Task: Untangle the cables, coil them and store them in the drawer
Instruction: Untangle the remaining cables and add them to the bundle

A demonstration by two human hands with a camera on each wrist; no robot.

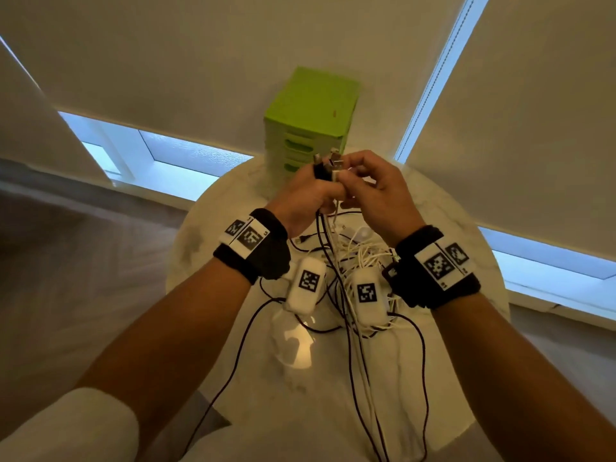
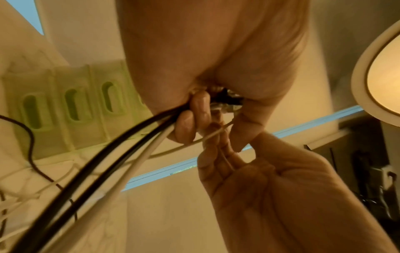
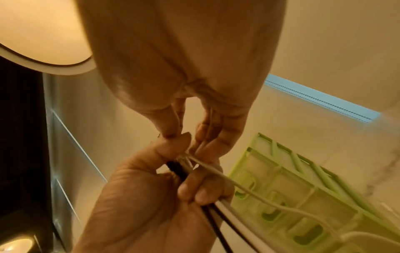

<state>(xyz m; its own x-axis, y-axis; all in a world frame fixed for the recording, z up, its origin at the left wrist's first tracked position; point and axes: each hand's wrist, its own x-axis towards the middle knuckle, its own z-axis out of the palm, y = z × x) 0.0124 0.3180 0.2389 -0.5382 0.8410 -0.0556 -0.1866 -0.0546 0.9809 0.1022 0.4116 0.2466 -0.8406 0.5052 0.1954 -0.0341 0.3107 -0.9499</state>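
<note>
Both hands are raised above the round table. My left hand (image 1: 311, 191) grips a bundle of black and white cables (image 1: 328, 235) just below their plugs (image 1: 325, 165), which stick up out of the fist. In the left wrist view its fingers (image 2: 188, 123) curl round the black and white strands (image 2: 121, 154). My right hand (image 1: 358, 176) pinches a thin white cable (image 3: 249, 190) right at the bundle's top, its fingertips (image 3: 186, 137) touching the left thumb. The rest of the tangle (image 1: 363, 258) lies on the table under the wrists.
A green drawer unit (image 1: 310, 118) with all drawers closed stands at the table's far edge, behind the hands. Black cable loops (image 1: 423, 355) trail toward the near rim of the white marble table (image 1: 206, 248). Blinds and low windows lie beyond.
</note>
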